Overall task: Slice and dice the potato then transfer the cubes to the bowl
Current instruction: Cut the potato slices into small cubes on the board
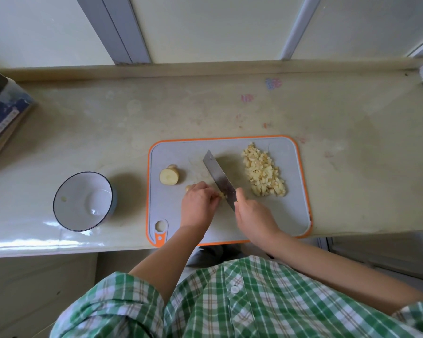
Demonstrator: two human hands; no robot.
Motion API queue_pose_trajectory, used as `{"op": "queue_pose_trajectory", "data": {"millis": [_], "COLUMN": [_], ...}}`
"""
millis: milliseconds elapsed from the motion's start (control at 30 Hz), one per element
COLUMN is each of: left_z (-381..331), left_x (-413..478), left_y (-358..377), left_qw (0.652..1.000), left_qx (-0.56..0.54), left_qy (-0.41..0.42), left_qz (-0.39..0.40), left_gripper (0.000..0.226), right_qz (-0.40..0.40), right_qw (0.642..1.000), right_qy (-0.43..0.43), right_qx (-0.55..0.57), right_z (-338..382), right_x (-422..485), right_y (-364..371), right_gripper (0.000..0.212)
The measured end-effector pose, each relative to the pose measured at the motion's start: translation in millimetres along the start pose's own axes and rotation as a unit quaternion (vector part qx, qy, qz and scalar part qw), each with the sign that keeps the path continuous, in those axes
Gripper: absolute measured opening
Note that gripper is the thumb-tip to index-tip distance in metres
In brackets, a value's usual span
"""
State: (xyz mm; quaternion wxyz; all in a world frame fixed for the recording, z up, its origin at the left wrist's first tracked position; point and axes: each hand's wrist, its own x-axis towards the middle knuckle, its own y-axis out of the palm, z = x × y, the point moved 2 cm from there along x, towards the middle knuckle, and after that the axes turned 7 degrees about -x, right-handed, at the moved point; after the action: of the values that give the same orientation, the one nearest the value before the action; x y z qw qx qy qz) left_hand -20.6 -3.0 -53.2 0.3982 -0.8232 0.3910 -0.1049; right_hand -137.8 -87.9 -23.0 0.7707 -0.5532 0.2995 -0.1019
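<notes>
Two bare hands work at the near middle of the rectangular grey plastic cutting board point(181, 154) with an orange rim. The board lies flat on the pale beige stone desk point(230, 106), with its near edge at the desk's near edge.

We see the left hand point(198, 203) with its fingers curled down, clamped on a small bundle of pale potato strips point(221, 195). Most of the bundle is hidden under the fingers. The right hand point(254, 215) is closed round the handle of the broad rectangular steel knife point(219, 176); the handle itself is hidden. The blade runs from near right to far left, and its near part meets the potato strips just right of the left fingertips.

One rounded, skin-on potato end piece point(169, 176) lies on the left part of the board with its pale cut face showing, apart from the left hand. The heap of pale yellow potato cubes point(264, 172) sits on the right part of the board, right of the blade and clear of it.

The round white bowl point(83, 189) with a dark rim stands on the desk left of the board, near it but not touching. We note one tiny pale bit on its inner wall. A dark blue box point(3, 113) sits at the desk's far left edge.
</notes>
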Motion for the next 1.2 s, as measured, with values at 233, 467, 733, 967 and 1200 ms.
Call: {"op": "queue_pose_trajectory", "data": {"millis": [233, 467, 733, 967, 1200], "left_z": [7.5, 7.0, 4.5, 7.3, 8.9], "left_x": [-7.0, -7.3, -4.5, -2.2, -13.2], "left_y": [-3.8, -0.7, 1.5, 2.5, -12.0], "left_qw": [1.000, 1.000, 0.999, 1.000, 0.997], "left_qx": [0.004, -0.008, -0.001, 0.003, -0.005], "left_qy": [0.015, -0.015, -0.038, -0.026, 0.007], "left_qz": [-0.018, -0.013, -0.011, -0.002, -0.074], "left_gripper": [0.011, 0.007, 0.005, 0.009, 0.011], "right_qz": [-0.019, 0.019, 0.017, -0.018, -0.065], "right_qw": [0.999, 1.000, 1.000, 1.000, 0.991], "right_qy": [-0.016, -0.024, -0.004, 0.007, 0.000], "right_qx": [0.043, 0.007, -0.008, 0.008, 0.121], "right_z": [-6.2, 1.9, 7.4, 6.8, -2.6], "right_x": [-0.9, -7.5, -7.3, 2.3, 6.0], "right_y": [-18.7, -15.6, -1.1, 8.3, -10.4], "right_gripper": [0.015, 0.026, 0.041, 0.028, 0.018]}}
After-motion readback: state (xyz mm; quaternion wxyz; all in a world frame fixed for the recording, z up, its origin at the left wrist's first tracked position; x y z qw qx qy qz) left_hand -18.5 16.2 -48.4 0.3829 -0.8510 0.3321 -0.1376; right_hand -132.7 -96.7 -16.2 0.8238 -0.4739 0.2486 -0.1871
